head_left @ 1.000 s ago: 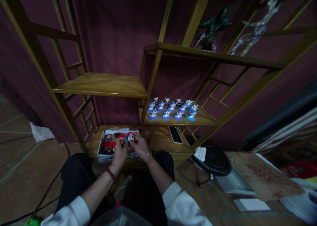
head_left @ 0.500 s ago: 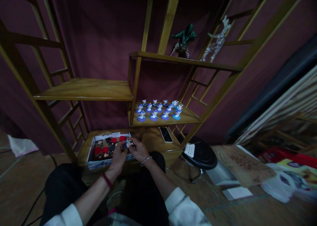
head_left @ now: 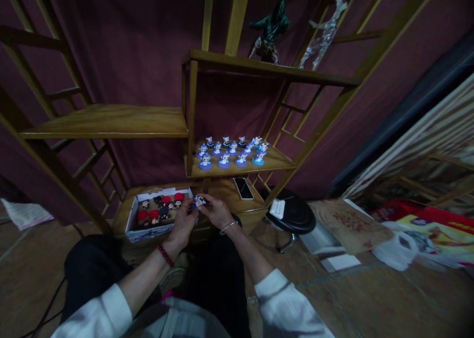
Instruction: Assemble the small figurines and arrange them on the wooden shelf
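Observation:
A small blue-and-white figurine [head_left: 199, 202] is pinched between both my hands, just over the right end of an open cardboard box. My left hand [head_left: 184, 222] closes on its left side, and my right hand [head_left: 215, 210] grips it from the right. Inside the box [head_left: 130, 225] lie several little figures with red [head_left: 142, 215] and black parts. On the raised shelf [head_left: 240, 169] behind, several purple-based figurines [head_left: 223, 160] stand in rows, with dark-based ones [head_left: 226, 142] at the back and a few on light blue bases [head_left: 258, 159] at the right.
A phone [head_left: 243, 188] lies on the lower board, right of my hands. Higher up stand a green hooded statue [head_left: 272, 32] and a clear deer-like figure [head_left: 326, 29]. A black stool [head_left: 292, 214], a plastic bag [head_left: 396, 249] and cardboard are on the right.
The camera view has shifted, so the shelf sits higher and further left. My hands, still holding the figurine together, are now at the box's right end, uncovering more of the figures inside.

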